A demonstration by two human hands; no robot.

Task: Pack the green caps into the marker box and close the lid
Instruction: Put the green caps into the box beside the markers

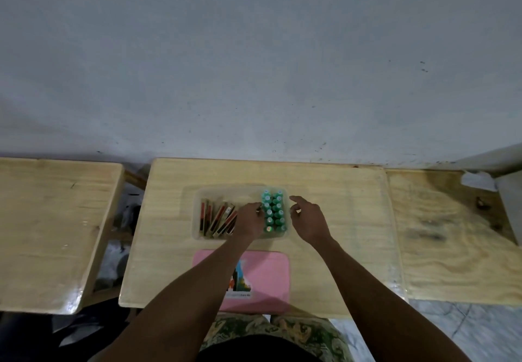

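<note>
The green caps (273,211) stand upright in two tight rows along the right end of the clear plastic marker box (197,192), which sits open near the middle of the pale wooden desk (339,206). The rest of the box, to the left of the caps, holds several flat red-and-tan packets (219,217) leaning against one another at a slant. The left hand (250,222) reaches into the box just left of the caps, its fingers curled downward with the tips close to the nearest row; whether they pinch a cap cannot be told. The right hand (309,220) hovers just beside the box's right end, fingers loosely spread and bent, holding nothing, the index tip pointing toward the far caps. Nearer the person, the pink lid (268,277) lies flat on the desk's front edge, apart from the box, with a colourful sticker partly hidden under the left forearm. A second desk (50,229) stands to the left across a narrow gap, and a scuffed plywood board (452,243) adjoins on the right. A grey wall (254,65) rises behind the desks.
</note>
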